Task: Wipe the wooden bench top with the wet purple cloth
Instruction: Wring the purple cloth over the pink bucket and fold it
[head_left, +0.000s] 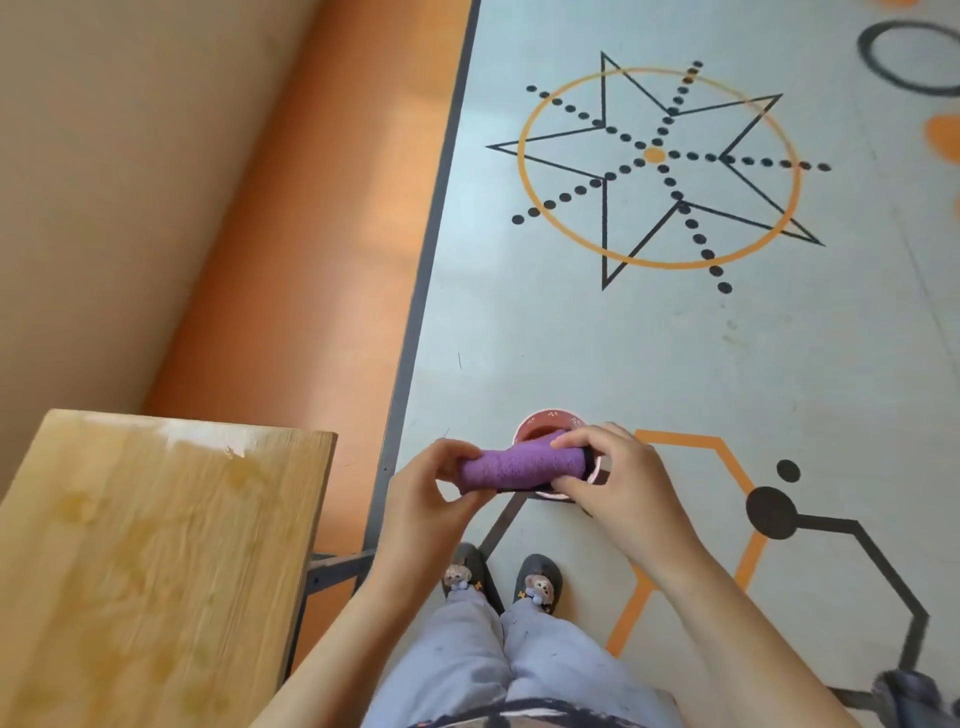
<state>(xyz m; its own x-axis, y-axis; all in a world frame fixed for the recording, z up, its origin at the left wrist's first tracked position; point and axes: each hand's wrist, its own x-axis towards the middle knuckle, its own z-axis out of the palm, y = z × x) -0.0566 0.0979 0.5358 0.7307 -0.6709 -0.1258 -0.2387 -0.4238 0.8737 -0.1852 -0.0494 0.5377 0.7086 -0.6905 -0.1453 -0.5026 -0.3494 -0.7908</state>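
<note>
Both hands, left hand (423, 486) and right hand (605, 467), squeeze the rolled purple cloth (519, 467) tight; the wooden bench (156, 545) sits left; a pink bowl (540, 423) lies under the cloth.

Your bowl (545, 422) is mostly hidden behind the purple cloth (519, 465) and your right hand (618, 486). The bench top (156, 545) is cut off at the left and bottom edges. The grey object (914, 696) at lower right is blurred and cropped.
</note>
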